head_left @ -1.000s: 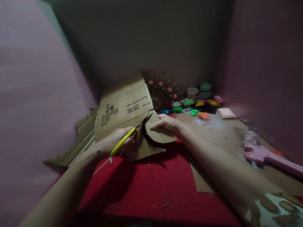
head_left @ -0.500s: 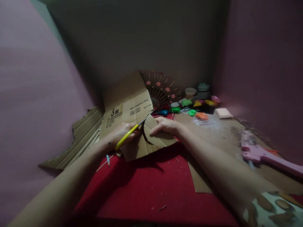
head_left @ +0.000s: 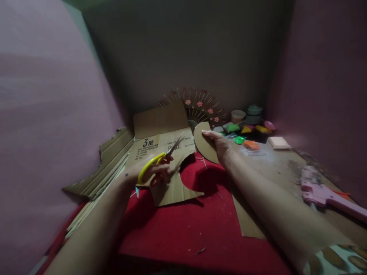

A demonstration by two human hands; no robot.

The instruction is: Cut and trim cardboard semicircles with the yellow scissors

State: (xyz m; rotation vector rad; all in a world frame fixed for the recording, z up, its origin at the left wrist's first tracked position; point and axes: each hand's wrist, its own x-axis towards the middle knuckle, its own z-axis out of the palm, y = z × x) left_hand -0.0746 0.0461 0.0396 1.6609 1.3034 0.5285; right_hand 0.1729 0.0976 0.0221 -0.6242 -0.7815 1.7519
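Dim pink walls close in on a tabletop with a red cloth [head_left: 183, 229], and the right hand [head_left: 222, 147] pinches a rounded cardboard cutout [head_left: 204, 143], lifted right of the printed cardboard sheet [head_left: 160, 147]. The left hand [head_left: 153, 173] grips yellow scissors [head_left: 156, 162], blades barely parted over the sheet; best to keep those tips pointing away from the other hand.

Your left hand [head_left: 153, 173] & forearm are bare: no glove, ring or watch visible, no sleeve in frame. There's a small dark mark, approx. at the wrist, on the outer side; can't tell what it is. Your right hand [head_left: 222, 147] is bare too, forearm uncovered up to the elbow area. At the bottom right corner your right sleeve [head_left: 336, 259] shows: pale, whitish-green fabric w/ brown oval shapes printed on it. Light's dim, so nails & finer details aren't readable.
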